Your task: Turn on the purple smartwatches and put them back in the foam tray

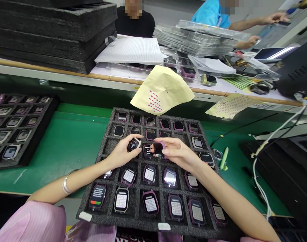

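My left hand point(125, 149) is closed around a silver-edged smartwatch point(133, 145) whose screen is lit with a pale figure. In my right hand point(180, 152) a purple smartwatch point(158, 150) is pinched between thumb and fingers, its screen dark. Both hands hover over a black foam tray point(138, 223) divided into compartments. Another watch with a lit screen point(147, 152) lies in the tray between my hands, partly covered by my right fingers. In the front rows, watches such as a purple one point(150, 202) show white grids; several in the back rows are dark.
A second foam tray of watches point(23, 159) lies at the left on the green table point(67, 124). Stacked black foam point(52, 30) fills the shelf's left. Yellow paper point(163, 89) hangs from the shelf edge. Cables point(257, 178) and a green tool point(224, 158) lie right. Two people are behind.
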The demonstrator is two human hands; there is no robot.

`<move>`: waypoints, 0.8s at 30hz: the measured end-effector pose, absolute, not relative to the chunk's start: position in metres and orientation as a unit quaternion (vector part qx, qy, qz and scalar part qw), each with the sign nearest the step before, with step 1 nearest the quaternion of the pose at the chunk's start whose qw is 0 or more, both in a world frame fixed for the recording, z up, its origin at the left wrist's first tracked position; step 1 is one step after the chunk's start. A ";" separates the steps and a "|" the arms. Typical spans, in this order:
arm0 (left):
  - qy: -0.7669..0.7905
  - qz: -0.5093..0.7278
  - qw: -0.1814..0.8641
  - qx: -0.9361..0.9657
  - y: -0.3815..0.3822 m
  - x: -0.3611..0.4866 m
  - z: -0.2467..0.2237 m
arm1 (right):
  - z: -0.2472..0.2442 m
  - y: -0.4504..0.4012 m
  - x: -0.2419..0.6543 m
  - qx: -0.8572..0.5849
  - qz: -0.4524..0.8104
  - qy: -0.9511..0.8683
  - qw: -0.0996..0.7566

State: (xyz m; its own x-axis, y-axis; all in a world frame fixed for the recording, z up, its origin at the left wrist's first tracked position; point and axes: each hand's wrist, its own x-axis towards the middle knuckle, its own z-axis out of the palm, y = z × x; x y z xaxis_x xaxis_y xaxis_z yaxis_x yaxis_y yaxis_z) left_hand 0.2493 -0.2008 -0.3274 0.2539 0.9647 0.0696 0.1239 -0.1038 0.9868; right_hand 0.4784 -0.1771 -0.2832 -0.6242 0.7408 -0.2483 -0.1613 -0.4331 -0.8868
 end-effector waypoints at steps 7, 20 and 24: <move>0.443 0.403 0.513 0.615 -0.198 0.247 -0.327 | -0.281 -0.180 0.476 -0.376 0.742 -0.475 0.288; 0.437 0.406 0.477 0.646 -0.199 0.245 -0.324 | -0.279 -0.181 0.474 -0.411 0.711 -0.494 0.284; 0.437 0.401 0.485 0.642 -0.200 0.245 -0.325 | -0.279 -0.182 0.473 -0.416 0.712 -0.495 0.274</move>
State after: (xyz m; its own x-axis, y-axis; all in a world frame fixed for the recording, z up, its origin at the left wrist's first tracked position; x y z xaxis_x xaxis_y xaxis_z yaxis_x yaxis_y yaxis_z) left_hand 0.2447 -0.1995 -0.3249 0.2955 0.9510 0.0915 0.1726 -0.1474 0.9739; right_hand 0.4729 -0.1822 -0.2789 -0.5044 0.8012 -0.3220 0.0217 -0.3610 -0.9323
